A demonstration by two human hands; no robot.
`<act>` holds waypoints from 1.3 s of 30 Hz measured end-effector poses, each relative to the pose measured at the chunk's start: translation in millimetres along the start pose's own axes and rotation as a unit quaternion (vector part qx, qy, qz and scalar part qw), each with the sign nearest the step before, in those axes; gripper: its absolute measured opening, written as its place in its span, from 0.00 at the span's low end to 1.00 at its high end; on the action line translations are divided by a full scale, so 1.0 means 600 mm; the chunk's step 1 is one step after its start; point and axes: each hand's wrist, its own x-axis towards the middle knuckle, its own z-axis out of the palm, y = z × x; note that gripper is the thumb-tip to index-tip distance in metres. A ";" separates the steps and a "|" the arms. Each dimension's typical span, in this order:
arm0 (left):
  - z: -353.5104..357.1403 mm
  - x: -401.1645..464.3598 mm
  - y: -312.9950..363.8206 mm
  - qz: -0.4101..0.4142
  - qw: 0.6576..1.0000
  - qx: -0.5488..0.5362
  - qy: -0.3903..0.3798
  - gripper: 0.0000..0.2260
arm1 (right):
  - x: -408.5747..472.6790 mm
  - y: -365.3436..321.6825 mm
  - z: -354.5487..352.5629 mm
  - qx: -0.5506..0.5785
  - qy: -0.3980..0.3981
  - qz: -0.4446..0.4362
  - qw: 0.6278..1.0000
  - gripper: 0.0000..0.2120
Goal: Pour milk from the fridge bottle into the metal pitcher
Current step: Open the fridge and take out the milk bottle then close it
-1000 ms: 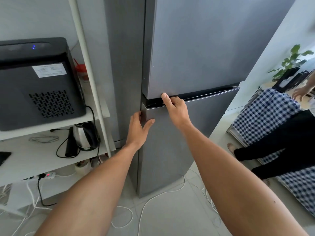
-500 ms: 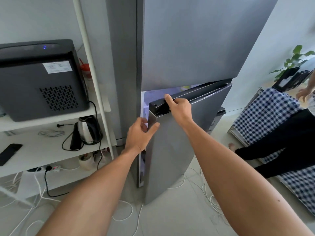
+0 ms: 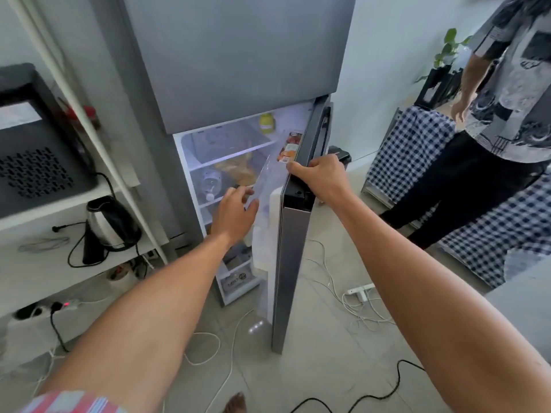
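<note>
The fingers [image 3: 298, 169] of the right hand [image 3: 320, 180] are curled over the top edge of the lower fridge door [image 3: 293, 263], thumb on the inner side, clenched on that edge; the fingers of the left hand [image 3: 235, 214] are extended and relaxed, grasping nothing, reaching into the open fridge [image 3: 238, 70] just left of the door. In the head view, the door that was shut a second ago, and only cracked half a second ago, now stands swung wide, edge-on to the camera, so the lit shelves are exposed. The left hand has left the door's edge and moved inside. This likely means the opening step is finished and the search for the milk begins. A clear bottle [image 3: 210, 183] with a white cap lies on its side on a middle shelf, just left of the door and just beyond the left fingertips; whether it is the milk bottle I cannot tell, and pale containers in the door's inner racks are too washed out to identify. The metal pitcher is not in view. Both forearms stretch forward from the bottom of the frame, the right arm nearly straight to the door, the left angled inward toward the shelves. A kettle [image 3: 110, 225] sits on a white shelf far left of the door; another person [image 3: 492, 129] stands well to its right.
</note>
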 end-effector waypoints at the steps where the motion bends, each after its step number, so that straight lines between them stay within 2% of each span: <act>1: 0.011 -0.003 0.012 0.014 1.000 0.004 -0.017 0.14 | -0.004 0.010 -0.021 -0.008 0.003 -0.002 1.000 0.28; 6: 0.069 -0.009 0.063 0.095 0.988 0.065 -0.107 0.16 | -0.021 0.057 -0.122 -0.060 0.023 0.011 0.998 0.22; 10: 0.113 -0.011 0.111 0.119 0.974 0.091 -0.171 0.21 | -0.041 0.087 -0.190 -0.107 0.043 0.012 0.993 0.14; 13: 0.147 -0.008 0.143 0.136 0.964 0.089 -0.208 0.27 | -0.051 0.117 -0.218 -0.157 0.056 0.021 0.986 0.13; 17: 0.197 0.000 0.183 0.152 0.952 0.099 -0.245 0.33 | -0.062 0.162 -0.250 -0.276 0.109 0.031 0.954 0.13; 21: 0.234 0.005 0.219 0.170 0.941 0.097 -0.277 0.33 | -0.060 0.208 -0.275 -0.343 0.162 0.012 0.925 0.11; 25: 0.262 0.003 0.249 0.188 0.931 0.102 -0.295 0.31 | -0.049 0.247 -0.303 -0.344 0.169 0.029 0.923 0.16; 29: 0.284 0.008 0.265 0.204 0.923 0.112 -0.305 0.30 | -0.035 0.272 -0.332 -0.305 0.172 0.027 0.936 0.22; 36: 0.301 0.013 0.258 0.239 0.921 0.099 -0.292 0.28 | -0.021 0.292 -0.341 -0.291 0.202 0.030 0.935 0.23; 39: 0.317 -0.003 0.234 0.238 0.934 0.048 -0.263 0.29 | -0.018 0.298 -0.335 -0.288 0.227 0.019 0.930 0.23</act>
